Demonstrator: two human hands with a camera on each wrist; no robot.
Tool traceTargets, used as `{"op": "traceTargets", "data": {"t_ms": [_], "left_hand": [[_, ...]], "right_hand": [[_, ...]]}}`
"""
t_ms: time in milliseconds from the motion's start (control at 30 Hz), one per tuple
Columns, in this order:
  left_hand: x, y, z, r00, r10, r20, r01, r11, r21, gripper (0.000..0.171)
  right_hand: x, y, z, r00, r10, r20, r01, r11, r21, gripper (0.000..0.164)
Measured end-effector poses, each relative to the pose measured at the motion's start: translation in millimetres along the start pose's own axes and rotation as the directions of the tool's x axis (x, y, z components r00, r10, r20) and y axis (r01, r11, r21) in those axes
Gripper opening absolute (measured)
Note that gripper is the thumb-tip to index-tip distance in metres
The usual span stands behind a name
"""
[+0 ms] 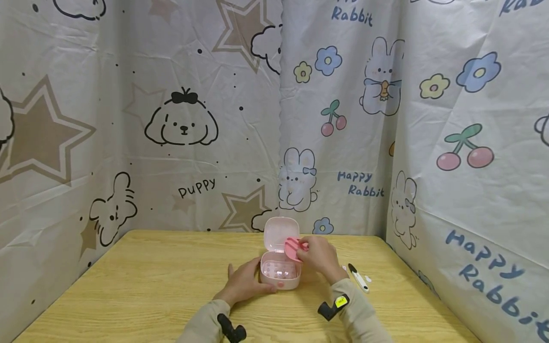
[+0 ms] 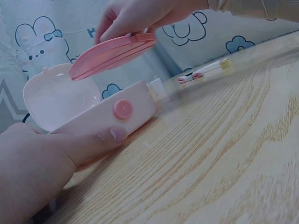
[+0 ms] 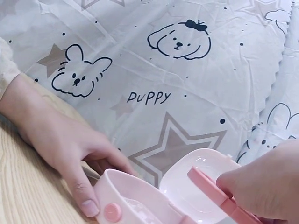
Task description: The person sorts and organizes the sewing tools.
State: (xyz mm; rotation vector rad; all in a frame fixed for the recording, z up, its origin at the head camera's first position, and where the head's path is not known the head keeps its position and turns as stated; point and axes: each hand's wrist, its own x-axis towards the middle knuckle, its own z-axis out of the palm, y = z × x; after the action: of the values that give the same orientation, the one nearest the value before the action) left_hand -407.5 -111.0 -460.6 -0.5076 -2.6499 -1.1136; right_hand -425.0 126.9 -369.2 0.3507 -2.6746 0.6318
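Note:
A small pale-pink box (image 1: 280, 284) stands on the table with its hinged lid (image 1: 280, 232) raised at the back. A round coral button (image 2: 123, 109) sits on its front wall. Inside lies a clear, bumpy insert (image 1: 279, 270). My left hand (image 1: 245, 282) grips the box at its left side, the thumb along the front wall below the button. Above the right side of the opening, my right hand (image 1: 319, 257) pinches a coral-pink rounded piece with slots (image 1: 291, 249). In the left wrist view this piece (image 2: 110, 56) is tilted, its flat edge facing the camera.
To the right of my right hand lies a slim black-and-white tool (image 1: 358, 277), with small white bits (image 1: 368, 278) beside it. Printed curtains (image 1: 184, 164) hang behind the wooden table (image 1: 171, 271) and on both sides.

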Motion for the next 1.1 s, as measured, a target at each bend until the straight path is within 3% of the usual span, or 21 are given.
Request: {"op": "traceTargets", "data": {"t_ms": [833, 1100], "left_hand": [[-3.7, 3.9, -3.6, 1.0, -0.004, -0.002, 0.004, 1.0, 0.012, 0.105], [-4.5, 4.3, -3.5, 1.0, 0.007, -0.005, -0.007, 1.0, 0.02, 0.105]], "right_hand": [[-1.9, 27.3, -29.0, 0.994, 0.039, 0.105, -0.032, 0.997, -0.066, 0.032], [-5.8, 31.0, -33.0, 0.981, 0.068, 0.182, -0.05, 0.993, -0.106, 0.033]]}}
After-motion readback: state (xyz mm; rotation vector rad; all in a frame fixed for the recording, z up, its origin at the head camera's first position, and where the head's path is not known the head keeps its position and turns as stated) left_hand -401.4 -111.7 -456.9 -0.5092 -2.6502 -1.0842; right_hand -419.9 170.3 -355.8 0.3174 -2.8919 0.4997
